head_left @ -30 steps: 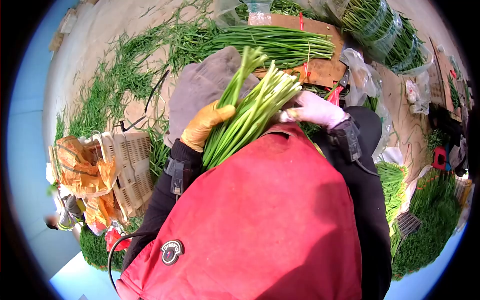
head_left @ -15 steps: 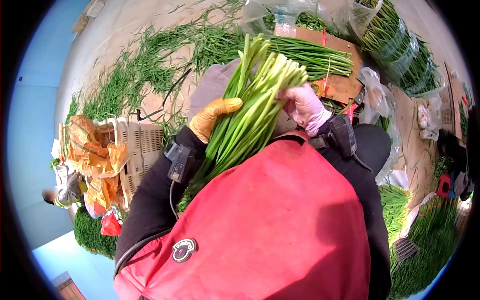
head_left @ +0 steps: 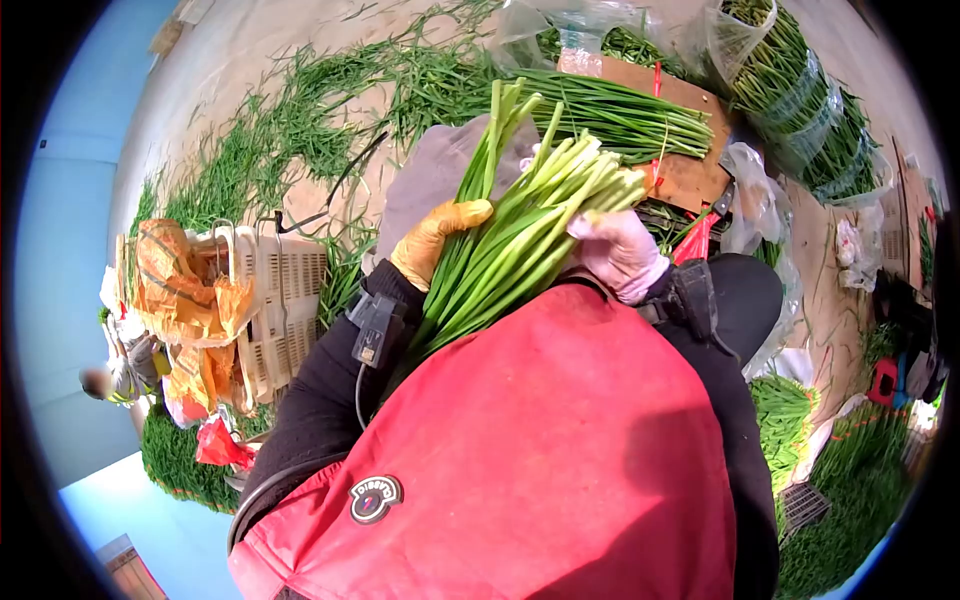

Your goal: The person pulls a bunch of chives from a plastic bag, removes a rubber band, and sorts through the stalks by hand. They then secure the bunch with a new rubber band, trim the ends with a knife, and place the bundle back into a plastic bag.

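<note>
A loose bunch of long green stalks [head_left: 520, 235] with pale ends slants across my lap above the red apron [head_left: 540, 430]. My left hand [head_left: 436, 240], in an orange glove, is wrapped round the bunch's left side, thumb on top. On the right side my right hand [head_left: 618, 252], in a pale pink glove, is closed on stalks near the pale ends; some of its fingers are hidden behind them. Beyond the hands, another bundle of green stalks [head_left: 620, 112] lies on a brown board [head_left: 690, 180] with red ties.
Loose leaves [head_left: 290, 130] litter the floor at the upper left. A plastic crate [head_left: 290, 300] with orange sacking [head_left: 175, 285] stands left. Wrapped bundles [head_left: 800, 100] lie upper right, piled greens [head_left: 850, 490] lower right. A person [head_left: 125, 370] is at the far left.
The view has shifted, moving the surroundings right over the full second. My right hand has moved slightly down and right since half a second ago, and the pale ends have fanned out rightward.
</note>
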`<state>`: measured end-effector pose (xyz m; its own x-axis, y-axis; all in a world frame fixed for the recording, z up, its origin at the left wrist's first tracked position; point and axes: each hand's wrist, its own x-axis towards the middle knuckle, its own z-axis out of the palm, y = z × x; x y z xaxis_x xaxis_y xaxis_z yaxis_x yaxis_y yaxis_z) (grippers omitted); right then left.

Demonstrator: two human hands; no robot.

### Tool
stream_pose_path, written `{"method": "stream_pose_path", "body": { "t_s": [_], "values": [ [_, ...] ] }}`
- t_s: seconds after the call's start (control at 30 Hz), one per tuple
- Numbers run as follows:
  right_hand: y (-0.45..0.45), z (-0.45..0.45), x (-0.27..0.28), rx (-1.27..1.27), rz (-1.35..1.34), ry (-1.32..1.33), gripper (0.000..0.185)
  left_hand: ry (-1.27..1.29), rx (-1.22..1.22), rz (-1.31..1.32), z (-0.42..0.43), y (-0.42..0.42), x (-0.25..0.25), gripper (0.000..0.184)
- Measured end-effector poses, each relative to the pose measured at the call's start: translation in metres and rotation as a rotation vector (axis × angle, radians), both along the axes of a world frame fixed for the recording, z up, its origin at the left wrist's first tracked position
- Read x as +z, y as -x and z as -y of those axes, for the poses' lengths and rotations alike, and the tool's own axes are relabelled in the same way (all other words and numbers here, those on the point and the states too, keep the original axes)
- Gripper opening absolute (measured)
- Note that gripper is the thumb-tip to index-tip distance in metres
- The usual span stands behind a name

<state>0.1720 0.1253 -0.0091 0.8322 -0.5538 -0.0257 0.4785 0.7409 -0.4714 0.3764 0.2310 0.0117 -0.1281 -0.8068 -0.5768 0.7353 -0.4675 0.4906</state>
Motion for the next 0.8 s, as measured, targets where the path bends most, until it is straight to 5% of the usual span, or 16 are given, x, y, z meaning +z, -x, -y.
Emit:
{"method": "stream_pose_path", "body": {
  "t_s": [0.13, 0.3, 0.5, 0.57, 0.63, 0.8],
  "values": [
    [0.014, -0.004, 0.005, 0.091, 0.047, -0.03, 0.084, 0.033, 0.024, -0.02, -0.003, 0.002, 0.003, 0.033],
    [-0.015, -0.01, -0.007, -0.224, -0.241, -0.081, 0.041, 0.149, -0.154, 0.066, 0.007, 0.014, 0.018, 0.047],
    [-0.032, 0.01, 0.017, -0.259, -0.126, -0.251, 0.029, 0.078, -0.19, 0.051, 0.017, -0.011, 0.045, 0.036],
    [-0.045, 0.012, 0.033, -0.349, -0.072, -0.212, 0.03, 0.027, -0.079, -0.019, 0.013, -0.013, 0.039, 0.044],
    [-0.052, 0.016, 0.02, -0.372, -0.144, -0.19, 0.052, 0.005, -0.03, -0.072, 0.004, 0.0, 0.037, 0.053],
    [-0.053, 0.01, 0.007, -0.314, -0.151, -0.227, 0.049, 0.123, -0.123, -0.075, -0.01, 0.0, 0.011, 0.054]
  ]
}}
